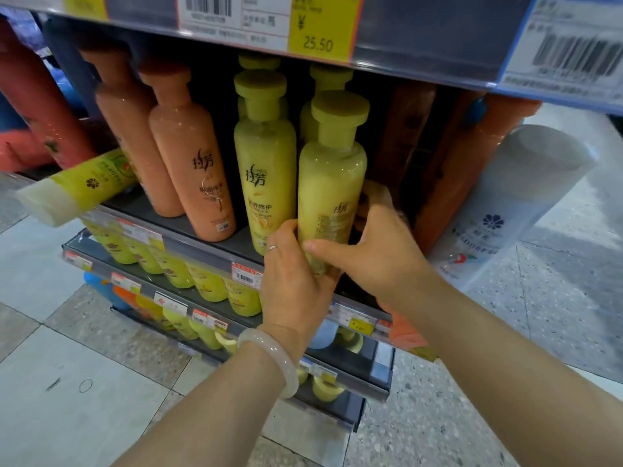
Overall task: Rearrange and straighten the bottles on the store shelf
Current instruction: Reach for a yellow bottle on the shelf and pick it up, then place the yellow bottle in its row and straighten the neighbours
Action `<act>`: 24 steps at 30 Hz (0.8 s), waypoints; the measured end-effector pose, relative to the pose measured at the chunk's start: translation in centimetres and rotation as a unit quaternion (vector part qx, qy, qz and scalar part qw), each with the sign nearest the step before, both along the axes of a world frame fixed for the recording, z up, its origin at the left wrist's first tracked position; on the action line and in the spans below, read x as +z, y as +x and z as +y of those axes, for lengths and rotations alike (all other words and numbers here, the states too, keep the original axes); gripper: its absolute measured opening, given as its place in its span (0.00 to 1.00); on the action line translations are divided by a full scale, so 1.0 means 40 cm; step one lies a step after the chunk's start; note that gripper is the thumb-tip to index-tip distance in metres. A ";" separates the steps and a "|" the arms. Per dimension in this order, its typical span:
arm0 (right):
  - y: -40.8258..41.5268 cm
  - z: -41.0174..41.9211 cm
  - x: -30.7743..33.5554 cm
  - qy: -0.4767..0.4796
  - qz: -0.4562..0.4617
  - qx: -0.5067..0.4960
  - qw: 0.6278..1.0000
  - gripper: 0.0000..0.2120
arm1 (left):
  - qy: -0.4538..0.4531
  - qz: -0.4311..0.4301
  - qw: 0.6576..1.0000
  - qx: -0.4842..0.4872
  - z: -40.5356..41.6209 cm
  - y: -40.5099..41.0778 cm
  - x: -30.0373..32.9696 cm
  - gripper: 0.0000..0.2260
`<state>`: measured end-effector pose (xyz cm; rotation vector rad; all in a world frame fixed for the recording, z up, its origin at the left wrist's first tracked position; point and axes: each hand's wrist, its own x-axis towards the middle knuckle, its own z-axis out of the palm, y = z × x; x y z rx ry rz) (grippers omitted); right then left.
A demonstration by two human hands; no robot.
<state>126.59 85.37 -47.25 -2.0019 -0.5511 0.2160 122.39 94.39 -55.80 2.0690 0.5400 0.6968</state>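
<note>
Both hands hold one yellow bottle (332,183) by its lower part at the front edge of the shelf (215,246): the left hand (293,281) wraps its fingers round the bottle's left side and base, while the right hand (377,254) grips from the right, its thumb laid across the front. The bottle stands nearly upright. Just left of the hands stands a second yellow bottle (264,156), and farther left an orange bottle (192,153) leans. A white bottle (515,210) stands right of the right hand.
</note>
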 end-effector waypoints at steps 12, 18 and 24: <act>-0.159 -0.340 -0.135 -0.081 -0.096 -0.065 0.990 0.37 | 0.319 0.014 0.909 -0.269 -0.049 -0.094 -0.068 0.45; -0.124 -0.253 -0.180 -0.107 -0.164 -0.048 0.980 0.32 | 0.232 0.013 0.919 -0.320 -0.089 -0.037 -0.042 0.33; -0.137 -0.226 -0.153 -0.103 -0.180 -0.071 0.976 0.10 | 0.179 0.014 0.919 -0.350 -0.058 -0.050 -0.052 0.27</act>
